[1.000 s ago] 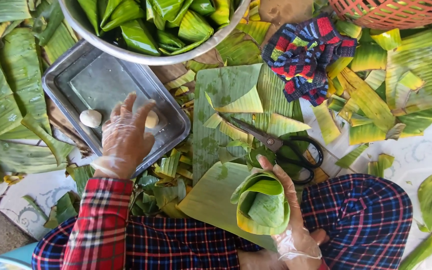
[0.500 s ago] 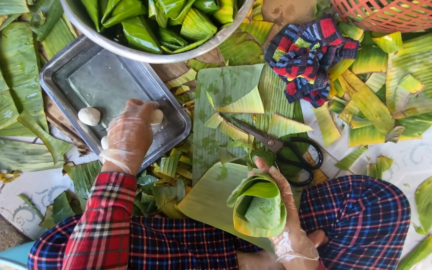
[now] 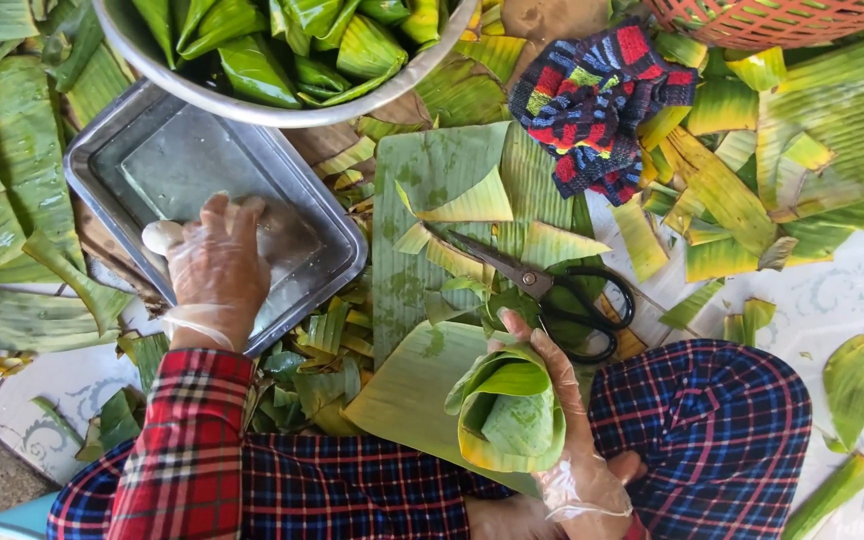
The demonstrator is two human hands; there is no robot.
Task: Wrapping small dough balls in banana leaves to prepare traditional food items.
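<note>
Left hand (image 3: pixel 214 268) hides dough ball (image 3: pixel 160 236); right hand (image 3: pixel 562 440) grips leaf cone (image 3: pixel 507 420).

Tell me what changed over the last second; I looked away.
The left hand slid left across the metal tray, off the right dough ball, now hidden, onto the left dough ball. The right hand kept holding the banana-leaf cone; the scissors stayed put.

- Bright, even daylight; soft, faint shadows.
- Mild glare on the metal tray (image 3: pixel 152 170).
- Sharp overall; slight blur at the lower edge.
</note>
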